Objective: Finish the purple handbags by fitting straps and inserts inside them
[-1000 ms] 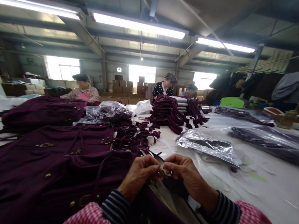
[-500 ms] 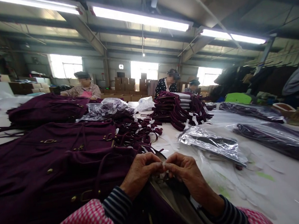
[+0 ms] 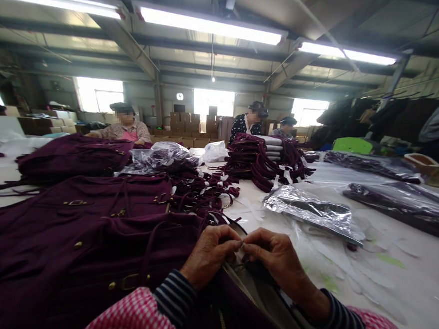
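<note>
Ceiling tube lights [image 3: 210,29] and blown-out windows [image 3: 100,95] glare overhead; foreground stays dim, edges bend with wide-angle distortion, slight blur throughout.

Both hands meet at the middle, knuckles up and fingertips pinched together tip to tip. The left hand [image 3: 210,253] curls in from the left, the right hand [image 3: 276,258] from the right. Both forearms, in striped cuffs under pink checked sleeves, angle inward from below.

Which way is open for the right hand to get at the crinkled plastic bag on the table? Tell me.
Probably yes: the plastic bag lies just ahead and right of the right hand, with only bare white table and paper scraps between. The fingers are pinching something small with the left hand.
</note>
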Motion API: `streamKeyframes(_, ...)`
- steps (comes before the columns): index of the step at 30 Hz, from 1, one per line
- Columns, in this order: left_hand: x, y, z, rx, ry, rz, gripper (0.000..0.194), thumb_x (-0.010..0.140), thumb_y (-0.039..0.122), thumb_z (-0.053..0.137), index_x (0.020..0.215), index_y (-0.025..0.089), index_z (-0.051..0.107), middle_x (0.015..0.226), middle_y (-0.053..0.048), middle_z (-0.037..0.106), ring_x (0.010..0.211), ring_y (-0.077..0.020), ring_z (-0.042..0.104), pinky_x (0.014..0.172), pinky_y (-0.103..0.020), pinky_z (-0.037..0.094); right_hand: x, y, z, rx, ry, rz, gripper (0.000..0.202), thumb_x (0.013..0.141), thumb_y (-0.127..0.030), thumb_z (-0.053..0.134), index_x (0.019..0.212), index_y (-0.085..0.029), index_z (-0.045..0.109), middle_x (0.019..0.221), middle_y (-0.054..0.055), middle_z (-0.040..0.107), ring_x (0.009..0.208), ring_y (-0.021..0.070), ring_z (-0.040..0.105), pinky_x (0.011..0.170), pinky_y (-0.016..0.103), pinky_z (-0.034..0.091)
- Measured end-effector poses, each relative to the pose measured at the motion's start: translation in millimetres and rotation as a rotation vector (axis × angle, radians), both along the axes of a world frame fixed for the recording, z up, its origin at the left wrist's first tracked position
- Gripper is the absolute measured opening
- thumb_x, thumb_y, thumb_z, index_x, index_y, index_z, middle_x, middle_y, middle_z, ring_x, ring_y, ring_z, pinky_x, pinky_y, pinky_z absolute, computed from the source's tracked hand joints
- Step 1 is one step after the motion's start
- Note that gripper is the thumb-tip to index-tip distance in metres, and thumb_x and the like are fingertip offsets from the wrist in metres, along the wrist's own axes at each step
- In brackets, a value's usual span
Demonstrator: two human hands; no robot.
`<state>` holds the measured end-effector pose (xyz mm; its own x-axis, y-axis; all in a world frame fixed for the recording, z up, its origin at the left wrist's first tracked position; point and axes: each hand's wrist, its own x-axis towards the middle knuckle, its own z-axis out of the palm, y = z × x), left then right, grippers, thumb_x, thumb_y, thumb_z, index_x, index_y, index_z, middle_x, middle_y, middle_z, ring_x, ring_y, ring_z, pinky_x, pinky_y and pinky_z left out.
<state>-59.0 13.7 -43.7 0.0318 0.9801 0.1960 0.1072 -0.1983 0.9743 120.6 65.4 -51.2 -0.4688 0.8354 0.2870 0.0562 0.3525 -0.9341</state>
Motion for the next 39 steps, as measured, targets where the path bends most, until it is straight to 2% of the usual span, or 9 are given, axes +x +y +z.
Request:
streamKeyframes(7, -0.3, -0.6, -0.5, -0.022, 0.029, 0.009, 0.031, 0.078, 0.039, 0.069, 0.083, 0.009, 0.07, 0.065, 0.0, 0.06, 0.06, -0.0112, 0.05, 0.058, -0.023, 0.038, -0.4, -0.2, -4.2, 0.059, -0.022, -0.025, 0.014, 0.08, -0.03, 0.075, 0.08, -0.016, 0.074, 0.062, -0.001, 0.066, 0.057, 0.013, 0.06, 0.057, 0.022, 0.046)
streamKeyframes(19, 1.6, -3.4, 7.1, -0.034, 0.058, -0.004, 0.035, 0.076, 0.044, 0.068, 0.08, 0.009, 0.069, 0.063, 0.0, 0.056, 0.06, -0.0118, 0.048, 0.058, -0.024, 0.035, 0.0, -5.2, -4.2, 0.02, 0.008, -0.005, 0.019, 0.08, -0.035, 0.077, 0.08, -0.016, 0.074, 0.064, 0.001, 0.068, 0.059, 0.0153, 0.061, 0.059, 0.025, 0.047)
streamKeyframes(27, 1.3, -1.9, -2.3, 0.011, 0.204, 0.049, 0.023, 0.08, 0.035, 0.063, 0.08, 0.013, 0.069, 0.067, 0.0, 0.058, 0.063, -0.0131, 0.049, 0.059, -0.025, 0.034, 2.0, -4.4, -1.4, 0.035, -0.053, 0.007, 0.015, 0.082, -0.032, 0.073, 0.081, -0.017, 0.076, 0.063, 0.0, 0.066, 0.06, 0.0143, 0.059, 0.06, 0.025, 0.045)
streamKeyframes(31, 0.2, -2.6, -4.0, 0.021, 0.257, 0.071, 0.021, 0.083, 0.034, 0.061, 0.08, 0.014, 0.068, 0.067, 0.001, 0.057, 0.065, -0.0133, 0.048, 0.06, -0.025, 0.034, 0.9, -3.3, -2.8, -0.034, -0.012, 0.04, 0.021, 0.083, -0.036, 0.074, 0.086, -0.015, 0.075, 0.064, 0.0, 0.066, 0.058, 0.0131, 0.059, 0.058, 0.024, 0.044)
streamKeyframes(34, -1.0, -4.6, -0.9, 0.029, 0.295, 0.049, 0.024, 0.085, 0.037, 0.061, 0.08, 0.014, 0.069, 0.069, 0.0, 0.058, 0.067, -0.0144, 0.049, 0.063, -0.025, 0.036, -0.4, -0.3, -5.4, -0.146, 0.091, 0.106, 0.029, 0.079, -0.038, 0.078, 0.093, -0.014, 0.07, 0.069, 0.002, 0.07, 0.054, 0.0116, 0.057, 0.049, 0.02, 0.037)
streamKeyframes(36, -0.9, -6.0, 1.4, 0.04, 0.314, 0.039, 0.027, 0.086, 0.039, 0.06, 0.081, 0.015, 0.069, 0.072, -0.001, 0.06, 0.07, -0.0158, 0.051, 0.066, -0.026, 0.037, 0.0, 1.7, -6.1, -0.216, 0.126, 0.149, 0.03, 0.077, -0.038, 0.079, 0.09, -0.013, 0.067, 0.071, 0.004, 0.071, 0.052, 0.0108, 0.056, 0.044, 0.019, 0.031)
streamKeyframes(39, 0.0, -6.7, 2.3, 0.016, 0.312, 0.027, 0.029, 0.086, 0.042, 0.061, 0.083, 0.014, 0.07, 0.075, -0.003, 0.062, 0.074, -0.0171, 0.052, 0.068, -0.026, 0.038, 1.7, 3.2, -5.3, -0.273, 0.158, 0.199, 0.026, 0.078, -0.035, 0.077, 0.08, -0.011, 0.067, 0.072, 0.006, 0.071, 0.051, 0.0091, 0.053, 0.045, 0.018, 0.029)
